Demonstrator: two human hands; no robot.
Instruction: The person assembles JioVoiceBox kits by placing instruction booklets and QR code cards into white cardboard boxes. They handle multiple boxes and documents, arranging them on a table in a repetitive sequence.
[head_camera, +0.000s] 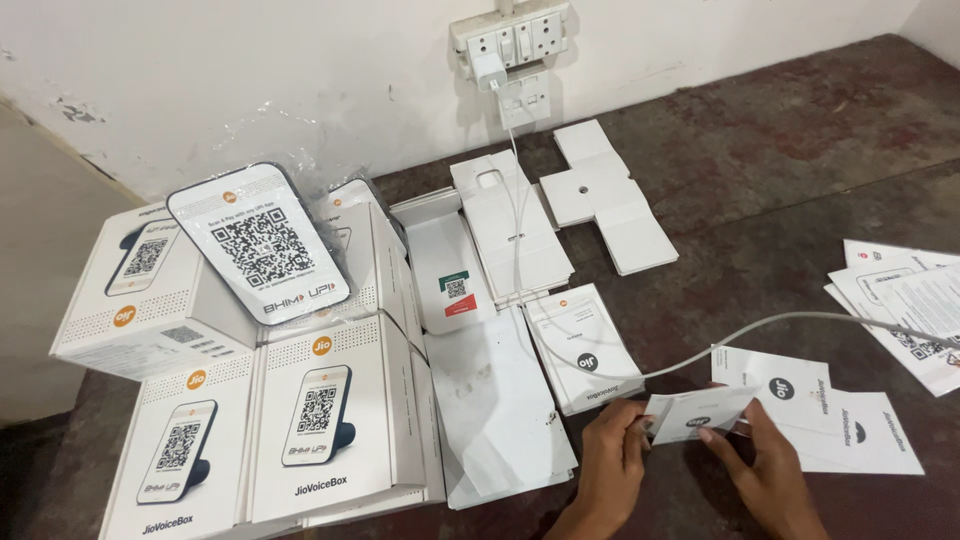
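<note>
Together, both hands' fingers (722, 432) pinch a small, flat white leaflet (697, 414) with a dark round mark.

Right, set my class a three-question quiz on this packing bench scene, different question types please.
1. True or false: both hands hold one small white leaflet.
2. What runs from the wall socket across the bench? A) white cable B) red rope C) metal chain
3. Where is the stack of white boxes relative to the hands?

Key:
1. True: left hand and right hand grip its ends.
2. A, the white cable.
3. To their left.
</note>
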